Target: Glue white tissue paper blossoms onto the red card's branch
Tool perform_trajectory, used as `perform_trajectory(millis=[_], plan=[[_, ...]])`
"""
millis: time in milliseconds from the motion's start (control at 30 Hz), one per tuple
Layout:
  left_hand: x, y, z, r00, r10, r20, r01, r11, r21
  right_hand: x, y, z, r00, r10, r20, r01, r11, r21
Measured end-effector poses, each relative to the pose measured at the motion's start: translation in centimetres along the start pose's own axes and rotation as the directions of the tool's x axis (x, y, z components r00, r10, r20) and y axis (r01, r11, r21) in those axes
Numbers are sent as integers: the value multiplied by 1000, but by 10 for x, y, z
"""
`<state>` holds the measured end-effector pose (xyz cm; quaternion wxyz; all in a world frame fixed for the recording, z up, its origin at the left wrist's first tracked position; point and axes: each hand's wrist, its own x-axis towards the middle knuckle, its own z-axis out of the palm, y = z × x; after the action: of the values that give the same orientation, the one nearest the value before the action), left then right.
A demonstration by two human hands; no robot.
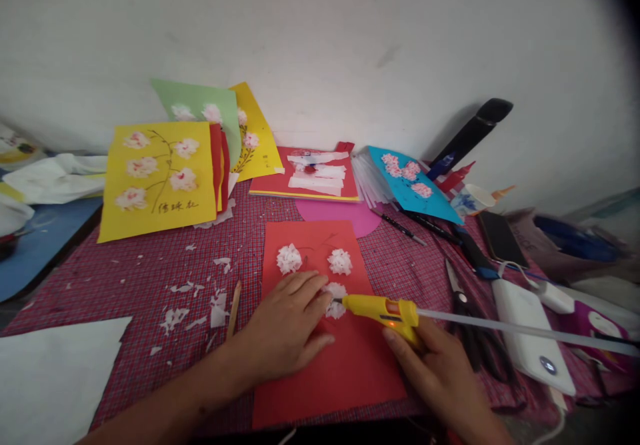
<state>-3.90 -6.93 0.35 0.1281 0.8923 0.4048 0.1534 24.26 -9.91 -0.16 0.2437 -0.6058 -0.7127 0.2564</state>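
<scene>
In my right hand is a yellow hot glue gun, a small orange light glowing on it and a long clear glue stick sticking out of its back. Its nozzle points left and reaches a white paper flower on a sheet of red paper. My left hand lies flat on that sheet, fingers stretched out beside the flower. Two more white paper flowers, one on the left and one on the right, sit higher on the sheet near faint drawn stems.
Finished flower cards, yellow and blue, lean at the back. Paper scraps and a wooden stick lie left. Black scissors, a white power bank and a phone are right. White paper lies front left.
</scene>
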Motion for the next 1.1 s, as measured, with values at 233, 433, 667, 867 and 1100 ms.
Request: perform_trajectory(millis=[233,433,667,867,1100], plan=[[-1,0,-2,999,35,-6,-35,999,-7,1,-4,2,1000,-7,-2,7,1000,-3],[1,-1,-1,1000,20,5,-20,1000,2,1,-6,-1,998,-47,-33,45,996,-77],[1,1,0,1000,-6,4,6,1000,-12,2,-10,-11,993,-113,31,116,987,-115],[0,-1,2,1000,-18,12,18,1000,-10,1,-9,-14,992,-117,39,121,985,-122],[-1,-1,2,1000,-19,14,20,1000,-15,1,-11,-16,993,-116,35,119,985,-125]])
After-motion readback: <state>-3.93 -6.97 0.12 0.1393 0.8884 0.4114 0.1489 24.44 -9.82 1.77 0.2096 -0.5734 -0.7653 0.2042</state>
